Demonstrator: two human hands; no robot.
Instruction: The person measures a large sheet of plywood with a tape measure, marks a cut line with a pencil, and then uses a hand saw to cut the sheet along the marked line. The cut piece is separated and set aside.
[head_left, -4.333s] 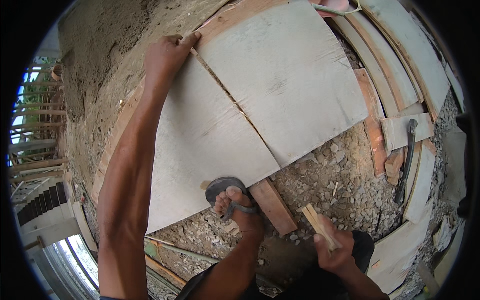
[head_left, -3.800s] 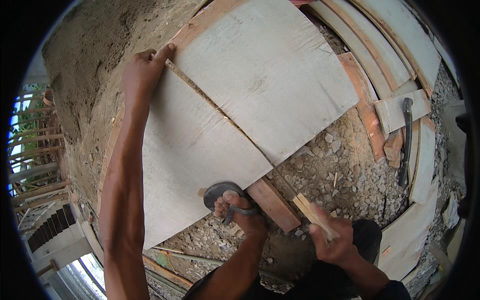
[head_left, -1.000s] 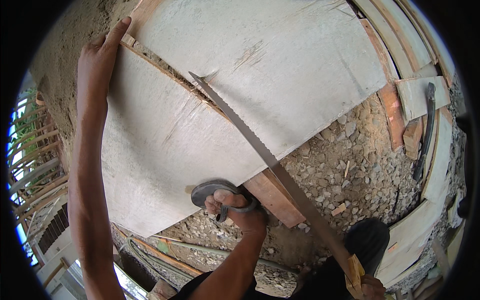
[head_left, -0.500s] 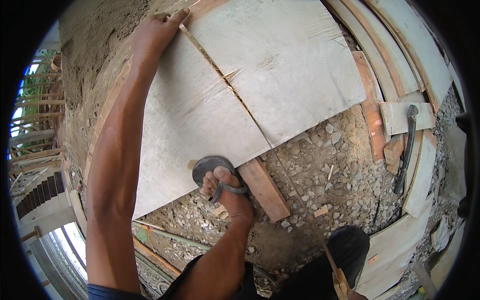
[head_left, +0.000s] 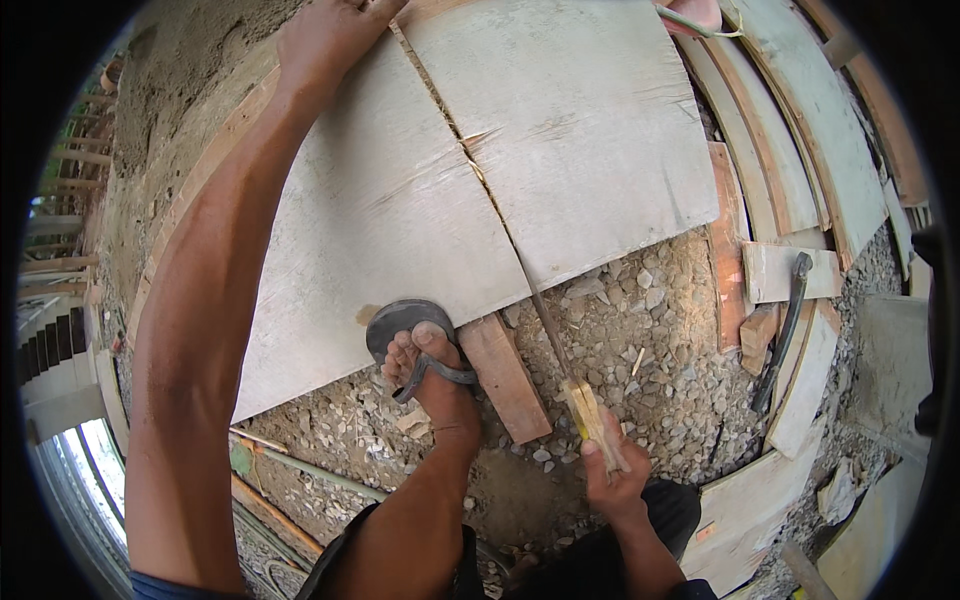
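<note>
A pale plywood sheet (head_left: 610,150) has a long split cut running from its far edge to its near edge. My left hand (head_left: 335,38) leans on the sheet's far end just left of the cut, a finger stretched to the right; the top of the hand leaves the view. My right hand (head_left: 612,475) is wrapped round the light wooden handle of a handsaw (head_left: 545,320), below the sheet's near edge. The saw's narrow blade reaches up into the cut. My left foot, in a dark sandal (head_left: 385,330), stands on the sheet's near edge.
A reddish wood block (head_left: 505,380) sticks out from under the sheet, over gravel (head_left: 640,310). On the right lie stacked boards (head_left: 820,130) and a dark bent bar (head_left: 783,330). Thin rods and pipes (head_left: 320,470) lie at lower left. Sandy soil (head_left: 190,90) is at far left.
My right hand and the saw handle have moved up and forward, pushing the blade further into the cut. My left hand keeps its place on the sheet. The whole view has shifted slightly.
</note>
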